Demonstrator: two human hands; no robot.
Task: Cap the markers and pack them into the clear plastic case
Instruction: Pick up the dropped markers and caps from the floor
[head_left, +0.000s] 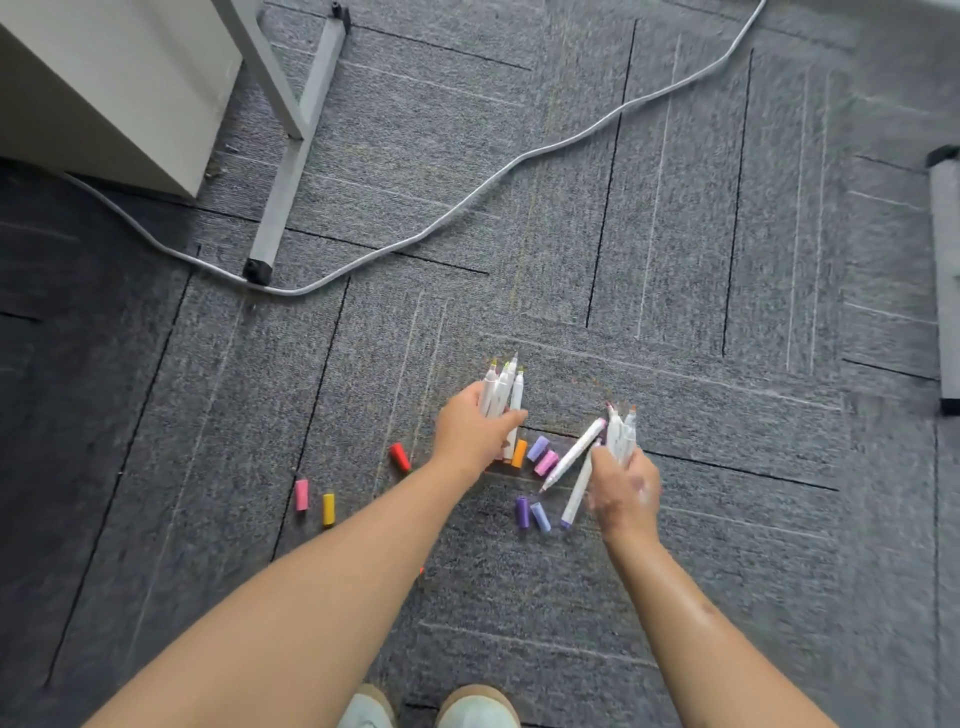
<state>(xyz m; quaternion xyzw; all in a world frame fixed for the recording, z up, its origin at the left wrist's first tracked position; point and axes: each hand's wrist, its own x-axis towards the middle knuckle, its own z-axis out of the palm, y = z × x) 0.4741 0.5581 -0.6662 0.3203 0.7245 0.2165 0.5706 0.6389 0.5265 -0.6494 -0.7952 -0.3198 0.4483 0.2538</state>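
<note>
While uncapped, grips: left hand (470, 434), right hand (626, 488) each clamping white plastic markers (500, 392), tips up-frame.
caps: coloured cylindrical caps (543, 460) lying between hands.

- The floor (675, 208) is a grey carpet with thin black lines and pale stripes.
- The markers (498, 392) have white barrels.
- The caps have different colours: a red cap (400, 457), a pink cap (302, 494), a yellow cap (328, 510), an orange cap (519, 453), a lilac cap (538, 448) and a purple cap (522, 512).
- The cable (519, 171) is light grey.
- The metal leg (291, 171) is grey with black ends.
- The shoes (475, 709) are whitish with tan edges.
</note>
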